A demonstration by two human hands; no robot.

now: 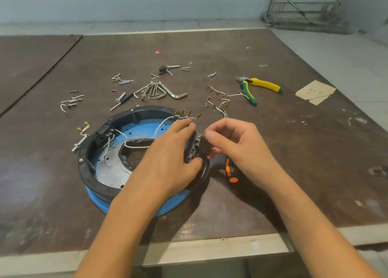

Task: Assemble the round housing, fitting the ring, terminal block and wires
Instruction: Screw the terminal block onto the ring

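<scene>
Snugly, left grip [168, 151] clasps terminal block [196, 146]

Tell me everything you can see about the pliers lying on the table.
The pliers lie flat on the brown table, beyond the right hand and apart from it. The short jaws look like grey metal and point left. One handle is yellow with a green tip; the other is green with yellow marks. The handles are spread open. A white wire reaches the green handle; whether it touches is unclear.
</scene>
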